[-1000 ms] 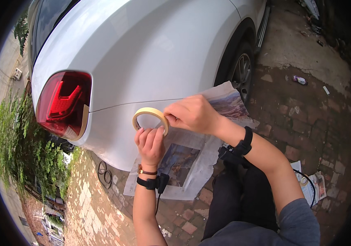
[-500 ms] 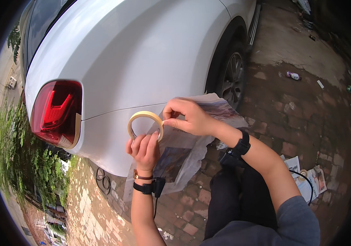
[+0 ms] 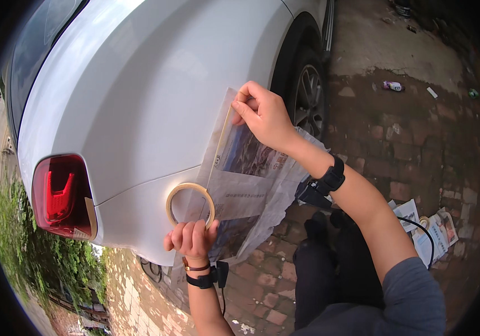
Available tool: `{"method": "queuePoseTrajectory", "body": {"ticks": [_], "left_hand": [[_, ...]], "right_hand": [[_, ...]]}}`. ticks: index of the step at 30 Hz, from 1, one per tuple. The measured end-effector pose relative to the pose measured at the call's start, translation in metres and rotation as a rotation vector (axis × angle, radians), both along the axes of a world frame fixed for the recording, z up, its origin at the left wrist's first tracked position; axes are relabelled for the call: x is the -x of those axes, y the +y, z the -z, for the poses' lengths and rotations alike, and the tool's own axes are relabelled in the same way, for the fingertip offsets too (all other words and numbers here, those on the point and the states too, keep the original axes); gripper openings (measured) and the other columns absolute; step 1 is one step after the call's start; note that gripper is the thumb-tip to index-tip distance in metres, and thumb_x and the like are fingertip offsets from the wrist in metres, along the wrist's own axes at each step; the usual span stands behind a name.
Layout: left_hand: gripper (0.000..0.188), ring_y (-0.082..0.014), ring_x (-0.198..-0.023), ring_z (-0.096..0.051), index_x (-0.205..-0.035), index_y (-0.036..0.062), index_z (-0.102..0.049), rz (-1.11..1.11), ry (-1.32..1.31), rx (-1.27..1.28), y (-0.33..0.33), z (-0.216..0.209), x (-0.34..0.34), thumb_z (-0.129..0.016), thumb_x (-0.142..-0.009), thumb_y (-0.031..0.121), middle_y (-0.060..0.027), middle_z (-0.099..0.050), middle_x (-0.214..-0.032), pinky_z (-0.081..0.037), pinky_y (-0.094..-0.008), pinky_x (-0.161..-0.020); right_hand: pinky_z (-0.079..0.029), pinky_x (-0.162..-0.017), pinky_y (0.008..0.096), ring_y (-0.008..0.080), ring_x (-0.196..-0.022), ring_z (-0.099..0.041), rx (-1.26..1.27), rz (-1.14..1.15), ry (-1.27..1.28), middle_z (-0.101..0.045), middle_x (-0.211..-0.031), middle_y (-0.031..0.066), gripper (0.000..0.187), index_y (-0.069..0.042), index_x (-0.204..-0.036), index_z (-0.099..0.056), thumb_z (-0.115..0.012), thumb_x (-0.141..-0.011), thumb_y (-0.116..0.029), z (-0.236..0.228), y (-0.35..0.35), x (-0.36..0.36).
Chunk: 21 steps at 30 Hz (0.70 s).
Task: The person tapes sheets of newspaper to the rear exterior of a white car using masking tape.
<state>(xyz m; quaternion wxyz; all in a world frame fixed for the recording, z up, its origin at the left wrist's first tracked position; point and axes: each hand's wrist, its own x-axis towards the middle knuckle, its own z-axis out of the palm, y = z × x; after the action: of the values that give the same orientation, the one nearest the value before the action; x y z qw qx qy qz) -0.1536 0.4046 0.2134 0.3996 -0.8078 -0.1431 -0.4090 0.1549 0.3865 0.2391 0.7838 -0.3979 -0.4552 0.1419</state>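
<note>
My left hand (image 3: 190, 241) is closed around the lower rim of a roll of yellowish masking tape (image 3: 209, 197), held upright close to the white car's rear side panel (image 3: 139, 112). A narrow stretched strip of tape (image 3: 219, 147) runs up from the roll to my right hand (image 3: 261, 115). There, thumb and fingers pinch the strip's upper end. Along the strip lies a thin translucent masking film with newspaper (image 3: 245, 193), hanging down between my arms. Part of the sheet overlaps the car's panel; whether it sticks there I cannot tell.
A red tail light (image 3: 60, 196) with a tan tape strip on its edge is at the left. The rear wheel (image 3: 310, 92) is beyond my right hand. Newspapers (image 3: 441, 232) lie on the brick paving at the right, near a small bottle (image 3: 393, 86). Bushes (image 3: 38, 257) stand lower left.
My right hand has moved up and away from the roll, drawing out a length of tape. The sheet's edge now stretches along it. The view has shifted, and the left hand still grips the roll.
</note>
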Motion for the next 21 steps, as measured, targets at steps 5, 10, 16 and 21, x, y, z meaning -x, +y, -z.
{"method": "queuePoseTrajectory", "body": {"ticks": [5,10,16,21], "left_hand": [[0.026,-0.0175,-0.084,-0.058,-0.084,0.0217,-0.063,0.025,0.043,0.009,0.001,0.003,0.003,-0.067,-0.094,0.045,0.0059,-0.060,-0.079,-0.033,-0.0387,-0.089],[0.023,-0.0180,-0.086,-0.059,-0.085,0.0209,-0.064,0.035,0.030,0.003,0.001,0.000,0.001,-0.064,-0.096,0.041,0.0054,-0.062,-0.082,-0.033,-0.0392,-0.089],[0.019,-0.0195,-0.087,-0.059,-0.085,0.0197,-0.064,0.030,-0.013,0.042,0.000,-0.003,-0.002,-0.064,-0.095,0.036,0.0041,-0.063,-0.083,-0.033,-0.0406,-0.091],[0.016,-0.0198,-0.088,-0.060,-0.087,0.0188,-0.065,0.029,-0.019,0.055,0.003,0.000,-0.004,-0.065,-0.093,0.034,0.0034,-0.064,-0.084,-0.032,-0.0408,-0.093]], "right_hand": [[-0.058,-0.064,0.0280,0.0171,-0.068,-0.072,0.179,0.061,-0.118,-0.065,-0.076,0.0080,0.016,0.002,-0.089,-0.051,-0.059,-0.098,-0.008,-0.019,0.000,-0.023],[-0.053,-0.060,0.0344,0.0198,-0.063,-0.071,0.212,0.137,-0.191,-0.065,-0.068,0.0117,0.017,0.000,-0.085,-0.051,-0.060,-0.096,-0.009,-0.030,0.002,-0.026],[-0.054,-0.060,0.0320,0.0187,-0.061,-0.070,0.226,0.165,-0.125,-0.063,-0.074,0.0100,0.019,0.000,-0.089,-0.049,-0.063,-0.096,-0.010,-0.031,0.008,-0.027],[-0.057,-0.059,0.0262,0.0167,-0.060,-0.069,-0.017,0.224,0.458,-0.059,-0.084,0.0090,0.020,0.001,-0.097,-0.045,-0.061,-0.099,-0.011,-0.009,0.020,-0.024]]}}
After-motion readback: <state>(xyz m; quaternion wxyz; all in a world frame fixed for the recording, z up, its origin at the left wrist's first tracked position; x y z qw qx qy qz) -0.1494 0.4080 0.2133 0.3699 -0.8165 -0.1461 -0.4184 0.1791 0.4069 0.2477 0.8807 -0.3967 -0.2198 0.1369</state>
